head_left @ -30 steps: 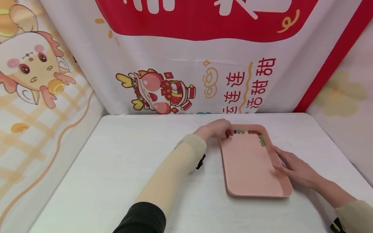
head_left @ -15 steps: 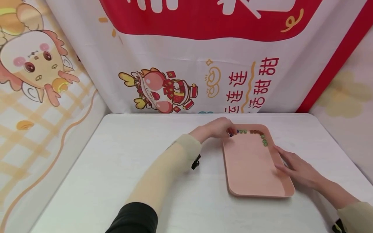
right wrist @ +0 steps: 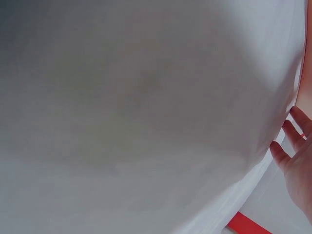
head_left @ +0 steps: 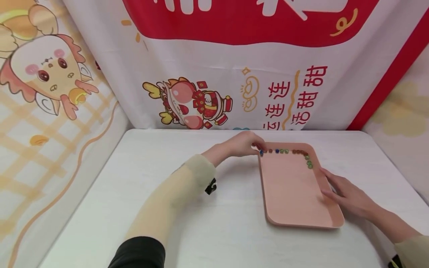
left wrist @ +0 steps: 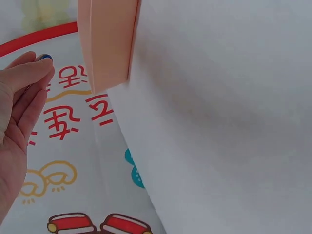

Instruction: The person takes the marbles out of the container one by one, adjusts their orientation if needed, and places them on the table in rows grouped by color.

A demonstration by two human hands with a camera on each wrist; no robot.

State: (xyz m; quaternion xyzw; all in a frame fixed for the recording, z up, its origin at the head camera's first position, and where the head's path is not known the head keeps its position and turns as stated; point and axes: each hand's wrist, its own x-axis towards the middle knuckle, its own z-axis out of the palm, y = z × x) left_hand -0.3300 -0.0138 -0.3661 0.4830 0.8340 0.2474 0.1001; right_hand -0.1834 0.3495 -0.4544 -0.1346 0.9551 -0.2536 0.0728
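In the head view a pink rectangular tray (head_left: 291, 186) lies on the white table. My left hand (head_left: 246, 144) is at its far left corner, thumb and fingers pinching a small blue marble (left wrist: 45, 57). A line of small marbles follows the far inner wall: a red-brown marble (head_left: 270, 151), a blue one (head_left: 277, 151), green marbles (head_left: 284, 151), then several brown marbles (head_left: 299, 152). Past the far right corner the line turns along the right wall with green marbles (head_left: 309, 162). My right hand (head_left: 350, 197) holds the tray's right side, thumb over the rim and fingers outside.
The white table (head_left: 207, 223) ends at a printed cloth backdrop (head_left: 201, 59) behind the tray. A patterned side wall (head_left: 50, 149) rises at left, and another pale wall (head_left: 399, 141) at right.
My left hand has shifted left to the tray's corner. A red-brown marble, earlier at its fingers, now shows apart in the line. The right hand keeps its place on the tray.
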